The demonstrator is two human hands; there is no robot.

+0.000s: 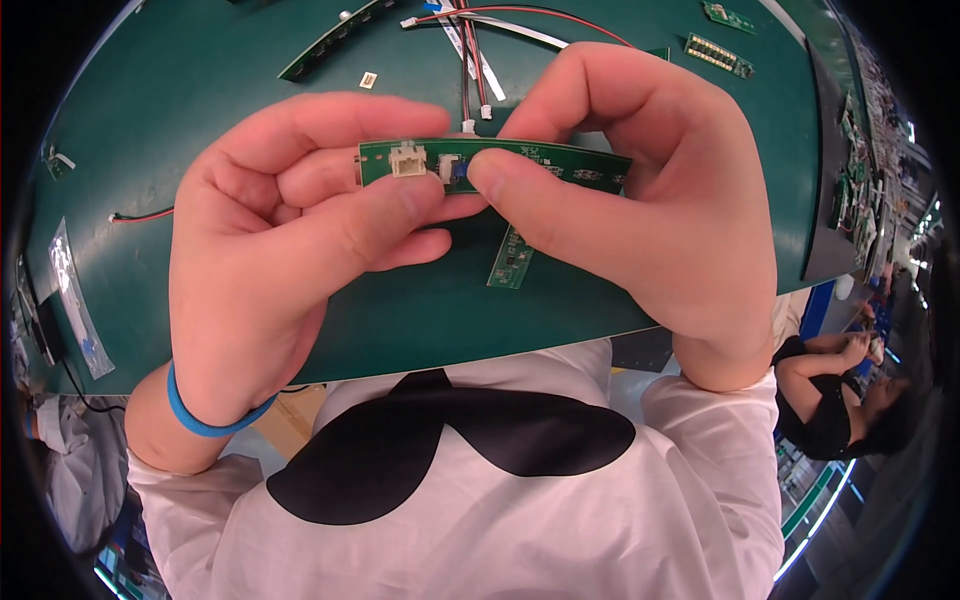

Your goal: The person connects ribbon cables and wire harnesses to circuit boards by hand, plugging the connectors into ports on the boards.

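Note:
Between my two hands is a long, narrow green circuit board (pixel 585 168), raised above the green table. My left hand (pixel 275 200) is closed on its left end, thumb in front beside a cream connector socket (pixel 408 161). The right hand (pixel 650 170) grips the middle and right part, its thumb tip pressing by a small blue piece (pixel 461 170) at a white connector (pixel 446 168). That thumb partly covers the blue piece, and whether it sits inside the connector I cannot tell. Below the right thumb, a second green board (pixel 511 262) shows, partly hidden.
Red and black wires with white plugs (pixel 486 111) and white flat cables lie behind my hands. Nearby are a long board (pixel 335 42) and a small cream part (pixel 368 80). More boards (pixel 718 55) lie far right, a clear plastic bag (pixel 78 300) left. A person (pixel 835 385) sits at right.

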